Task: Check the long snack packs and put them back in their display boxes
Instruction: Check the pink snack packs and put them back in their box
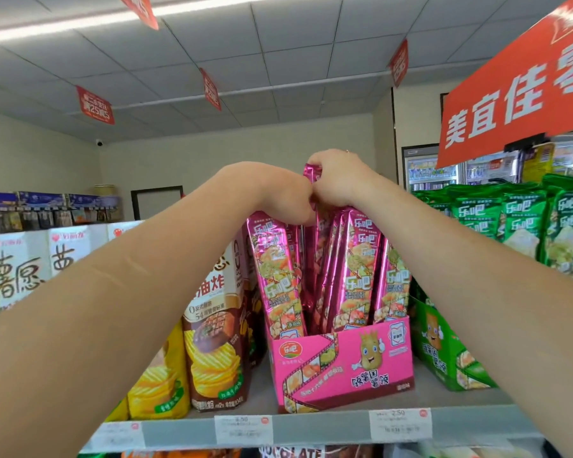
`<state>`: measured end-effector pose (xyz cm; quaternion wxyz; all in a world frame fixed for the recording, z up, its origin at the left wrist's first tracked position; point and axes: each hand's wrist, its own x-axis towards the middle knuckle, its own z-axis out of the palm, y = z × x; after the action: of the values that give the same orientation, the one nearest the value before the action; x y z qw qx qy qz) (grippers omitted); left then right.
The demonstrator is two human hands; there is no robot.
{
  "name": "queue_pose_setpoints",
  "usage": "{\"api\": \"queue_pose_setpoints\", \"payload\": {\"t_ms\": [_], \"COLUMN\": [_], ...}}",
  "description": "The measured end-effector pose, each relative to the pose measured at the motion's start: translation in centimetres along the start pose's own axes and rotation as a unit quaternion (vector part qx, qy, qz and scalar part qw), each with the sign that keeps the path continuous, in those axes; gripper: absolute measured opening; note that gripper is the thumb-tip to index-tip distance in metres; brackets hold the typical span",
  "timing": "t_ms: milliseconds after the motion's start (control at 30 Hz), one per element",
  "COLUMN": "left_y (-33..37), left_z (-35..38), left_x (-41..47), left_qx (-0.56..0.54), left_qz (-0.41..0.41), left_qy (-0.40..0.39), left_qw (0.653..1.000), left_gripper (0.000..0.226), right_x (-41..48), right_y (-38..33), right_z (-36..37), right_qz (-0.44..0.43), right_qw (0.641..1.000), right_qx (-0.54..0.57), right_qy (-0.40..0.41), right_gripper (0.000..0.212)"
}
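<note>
Both hands at the top of a 乐吧 pack, centre of the frame

The right hand [339,180] curls around the tip of a long pink pack [312,171] that stands above the other pink packs [361,259] in the pink display box [341,368], lower centre. The left hand [285,193] is curled against the pack; what it pinches is hidden. At right, green packs [523,223] also read 乐吧. The red sign [516,94], upper right, reads 美宜佳. A price tag [400,424] shows 2.50. White boxes [17,269] at left read 薯愿.
</note>
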<state>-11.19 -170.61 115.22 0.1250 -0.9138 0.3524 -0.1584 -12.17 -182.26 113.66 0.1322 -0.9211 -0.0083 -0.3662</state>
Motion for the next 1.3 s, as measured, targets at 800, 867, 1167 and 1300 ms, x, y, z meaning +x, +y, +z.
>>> {"api": "queue_pose_setpoints", "payload": {"t_ms": [800, 867, 1167, 1300], "left_y": [5.3, 6.3, 7.3, 8.8], "left_z": [9.2, 12.1, 17.0, 16.8], "left_x": [-13.2, -14.0, -13.5, -12.6], "left_qx": [-0.072, -0.092, -0.183, -0.31], "left_qz": [-0.033, -0.053, -0.061, 0.0], "left_qy": [0.463, 0.43, 0.43, 0.442], "left_qw": [0.883, 0.896, 0.882, 0.842], "left_gripper": [0.013, 0.016, 0.023, 0.024], "right_x": [-14.7, -18.0, -20.5, -19.2], "right_y": [-0.3, 0.3, 2.8, 4.6], "right_z": [-3.1, -1.1, 4.8, 5.2], "right_qz": [-0.118, -0.044, 0.039, 0.05], "right_qw": [0.954, 0.987, 0.997, 0.998], "right_qx": [0.046, -0.002, -0.049, 0.023], "right_qy": [0.273, 0.158, 0.041, 0.011], "right_gripper": [0.017, 0.026, 0.043, 0.032]}}
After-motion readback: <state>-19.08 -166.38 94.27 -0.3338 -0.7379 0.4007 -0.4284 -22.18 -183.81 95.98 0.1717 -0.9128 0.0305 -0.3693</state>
